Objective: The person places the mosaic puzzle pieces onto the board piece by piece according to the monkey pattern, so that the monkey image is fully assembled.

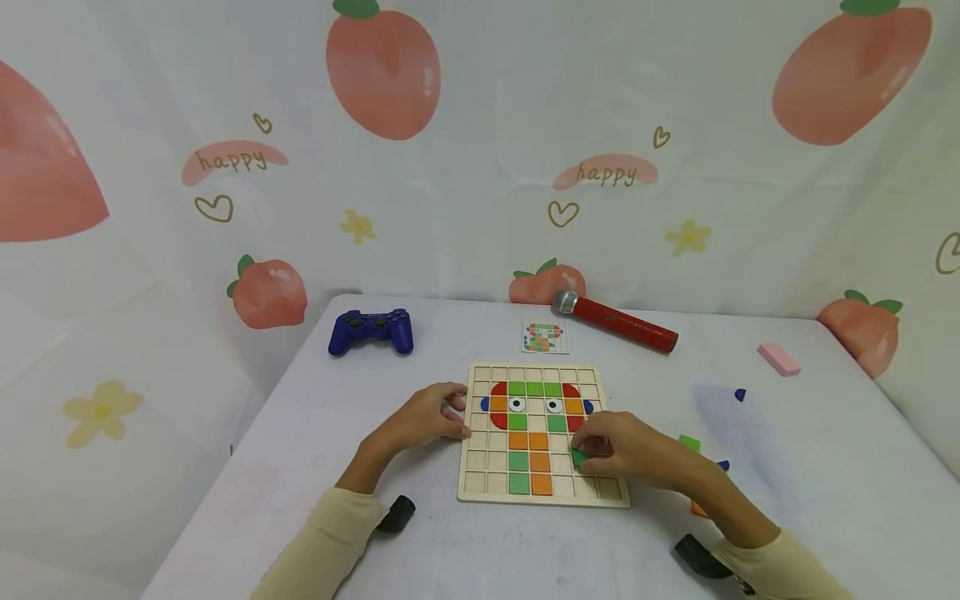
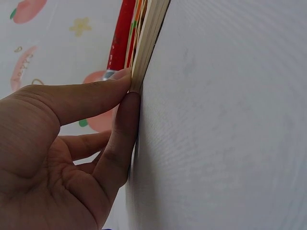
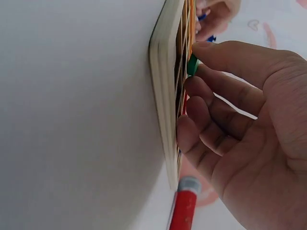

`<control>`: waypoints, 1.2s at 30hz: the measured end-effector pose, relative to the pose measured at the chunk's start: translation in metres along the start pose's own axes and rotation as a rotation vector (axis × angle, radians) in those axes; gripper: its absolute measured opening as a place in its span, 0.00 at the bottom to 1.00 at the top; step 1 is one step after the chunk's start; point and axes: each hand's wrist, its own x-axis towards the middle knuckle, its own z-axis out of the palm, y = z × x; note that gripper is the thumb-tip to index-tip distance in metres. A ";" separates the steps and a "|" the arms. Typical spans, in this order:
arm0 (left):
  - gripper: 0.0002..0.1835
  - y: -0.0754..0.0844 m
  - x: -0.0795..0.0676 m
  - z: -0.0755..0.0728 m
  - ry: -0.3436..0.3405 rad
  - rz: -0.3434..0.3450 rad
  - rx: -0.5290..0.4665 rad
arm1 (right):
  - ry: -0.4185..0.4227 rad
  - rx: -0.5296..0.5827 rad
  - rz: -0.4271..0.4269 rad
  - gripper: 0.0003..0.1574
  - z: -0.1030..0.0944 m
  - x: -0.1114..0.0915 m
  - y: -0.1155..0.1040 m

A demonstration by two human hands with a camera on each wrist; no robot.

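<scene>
A square wooden grid board [image 1: 485, 482] lies on the table, with orange, green, red and blue tiles and two eye tiles in its cells. At its left edge, my left hand [image 1: 426, 417] grips the rim with curled fingers; the left wrist view shows thumb and fingertip against the board's edge [image 2: 144, 57]. Over the lower right cells, my right hand [image 1: 626, 448] pinches a dark green tile [image 1: 579, 457] between thumb and index finger. Close up, that green tile [image 3: 192, 65] stands tilted at the board's surface, its lower edge partly hidden.
Behind the board lie a small pattern card [image 1: 545, 337] and a red microphone [image 1: 618, 323]. A blue game controller [image 1: 371, 332] is at the back left. On the right are a pink block [image 1: 779, 358], a blue piece [image 1: 740, 394], a green tile [image 1: 690, 443] and an orange piece [image 1: 699, 509].
</scene>
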 end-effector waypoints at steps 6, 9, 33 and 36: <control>0.39 0.001 0.000 0.000 0.002 -0.002 0.003 | -0.009 -0.046 -0.037 0.12 0.008 0.010 -0.011; 0.39 0.002 -0.001 0.000 0.003 0.002 0.004 | -0.001 -0.047 -0.067 0.12 0.009 0.012 -0.014; 0.40 0.003 -0.002 0.001 0.008 0.007 0.007 | -0.027 -0.034 -0.052 0.14 0.012 0.014 -0.020; 0.39 0.002 -0.001 0.001 0.009 0.003 0.010 | -0.033 -0.019 -0.037 0.15 0.011 0.014 -0.020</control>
